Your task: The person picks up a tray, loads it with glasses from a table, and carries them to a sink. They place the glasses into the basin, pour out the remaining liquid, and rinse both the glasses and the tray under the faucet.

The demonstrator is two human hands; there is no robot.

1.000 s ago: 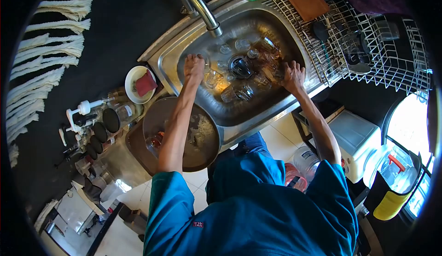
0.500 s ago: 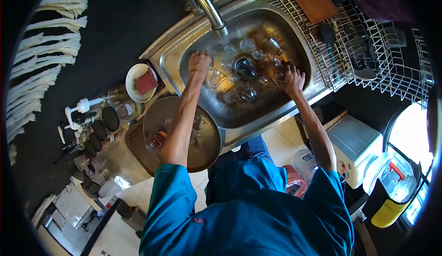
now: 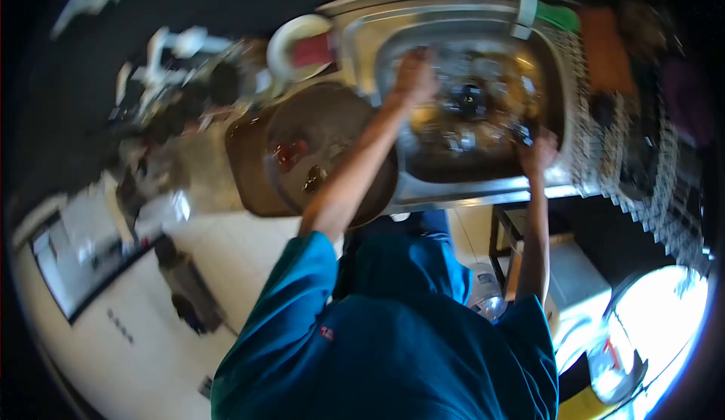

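Motion blur smears this view. My left hand (image 3: 416,79) is inside the left part of the metal sink (image 3: 390,80), close to several clear glasses; its fingers are too smeared to read. At the sink's right side, my right hand (image 3: 539,152) has its fingers curled at a glass (image 3: 521,133) near the front wall. More glassware (image 3: 458,142) lies across the sink floor around a dark round piece (image 3: 471,99) in the middle. Under my left forearm rests a brown round tray (image 3: 343,97), with an amber-red glass (image 3: 291,153) on it.
The faucet (image 3: 525,5) hangs over the back right of the sink. A wire dish rack (image 3: 604,129) stands at right, beside a green sponge (image 3: 557,17) and an orange-brown cloth (image 3: 606,50). Left are a white bowl (image 3: 281,46) with a red sponge (image 3: 311,50) and pump bottles (image 3: 185,43).
The camera view has swung, so the sink, tray and bowl sit further right and are turned. Both hands stay in the sink, the left at its left side, the right at its right.
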